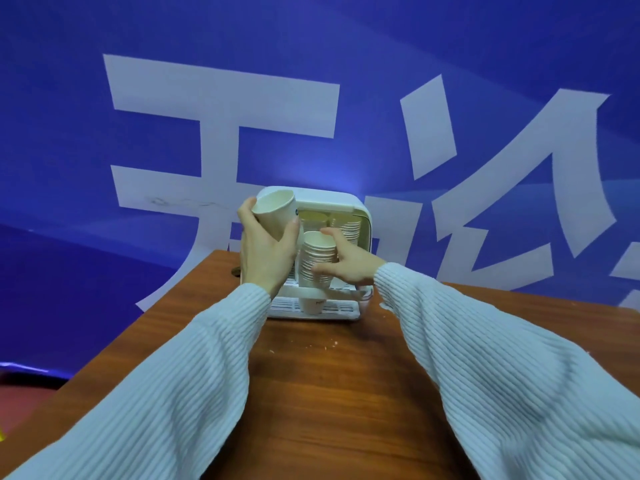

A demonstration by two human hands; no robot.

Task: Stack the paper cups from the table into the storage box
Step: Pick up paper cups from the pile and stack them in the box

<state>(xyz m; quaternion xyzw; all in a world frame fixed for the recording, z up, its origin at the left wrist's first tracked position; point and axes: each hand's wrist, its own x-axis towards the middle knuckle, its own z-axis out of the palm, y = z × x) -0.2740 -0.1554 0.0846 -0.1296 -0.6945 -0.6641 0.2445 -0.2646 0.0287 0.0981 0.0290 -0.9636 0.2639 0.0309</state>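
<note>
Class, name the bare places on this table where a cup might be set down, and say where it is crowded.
Bare wood on the table between the two sleeves, in front of the storage box. Crowded: box mouth, with left hand, right hand and cup stack.

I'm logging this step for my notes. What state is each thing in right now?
Left hand: grips a single white paper cup, tilted, mouth toward the camera.
Right hand: holds the tall stack of nested white paper cups.
White plastic storage box: open at the front, more cup stacks inside.
Lone paper cup on the box's slotted tray: upright.
Brown wooden table: some white crumbs.
</note>
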